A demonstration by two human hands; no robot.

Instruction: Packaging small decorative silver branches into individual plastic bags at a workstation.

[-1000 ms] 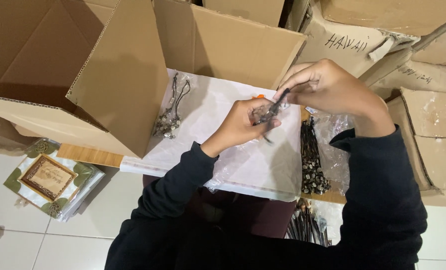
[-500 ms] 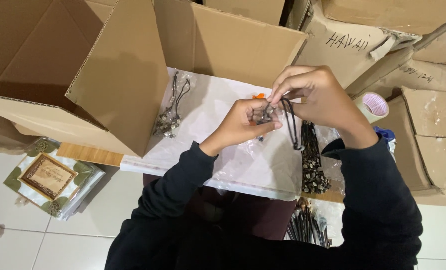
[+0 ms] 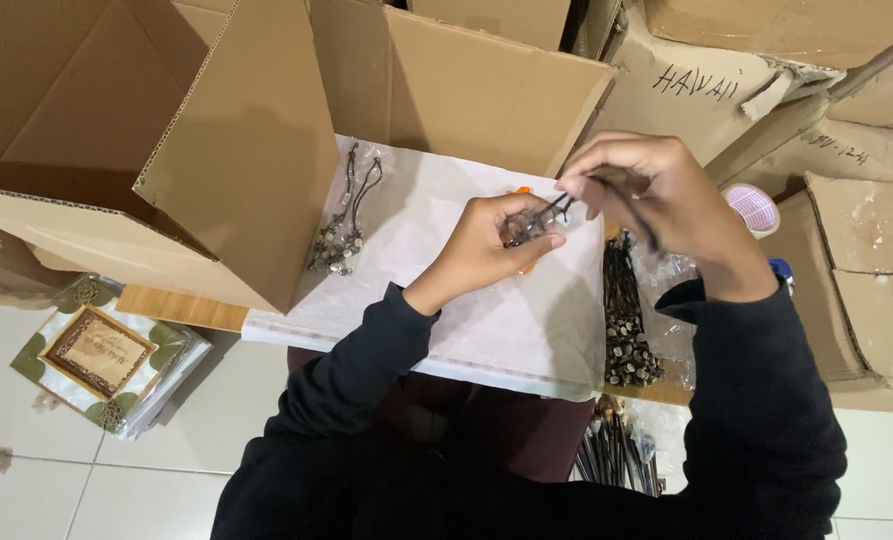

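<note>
Both hands – left hand (image 3: 492, 245), right hand (image 3: 657, 195) – fingers pinched on one corded trinket (image 3: 537, 222)

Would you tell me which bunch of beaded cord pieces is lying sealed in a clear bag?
The bagged bunch beside the open cardboard flap, left of both hands; the loose pile lies unbagged below the right hand.

Small beaded piece (image 3: 529, 226) mostly hidden inside left hand (image 3: 492, 245). Cord end lost under right hand (image 3: 657, 195) fingers. Orange thing (image 3: 523, 190) barely visible behind hands. Tape roll (image 3: 754, 208) half hidden by wrist. Bundle (image 3: 617, 455) at lap too dark to identify.
</note>
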